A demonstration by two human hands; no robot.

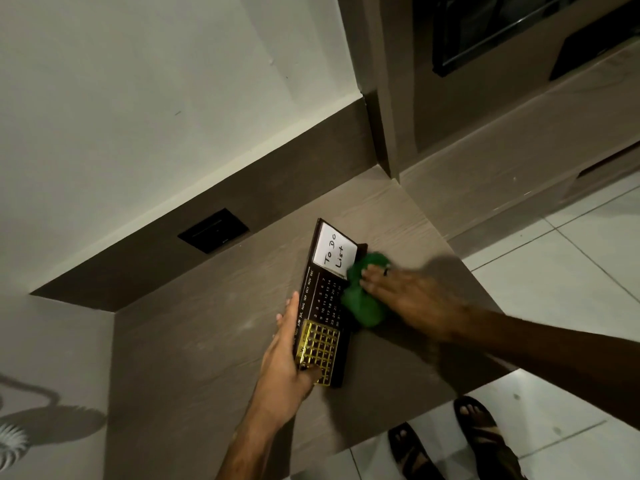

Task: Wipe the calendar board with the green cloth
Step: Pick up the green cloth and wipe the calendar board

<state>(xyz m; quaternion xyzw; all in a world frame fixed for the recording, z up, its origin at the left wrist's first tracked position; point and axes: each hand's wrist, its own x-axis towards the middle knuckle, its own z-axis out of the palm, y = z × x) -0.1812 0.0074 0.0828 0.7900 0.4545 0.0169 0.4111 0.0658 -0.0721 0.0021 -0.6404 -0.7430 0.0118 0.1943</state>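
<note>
The calendar board (322, 299) is a long black board with white dates, month names, a gold grid slider at its near end and a white "To Do List" card at its far end. It lies on a wooden counter (214, 323). My left hand (287, 355) grips its near left edge, thumb on the gold grid. The green cloth (363, 299) is bunched against the board's right edge. My right hand (405, 292) lies flat on the cloth, fingers stretched out, pressing it down.
A dark wall socket plate (213, 230) sits in the brown backsplash behind the counter. The counter's right edge drops to a white tiled floor (571, 271), where my sandalled feet (485, 441) stand. A dark cabinet with a glass door (485, 32) rises at the far right.
</note>
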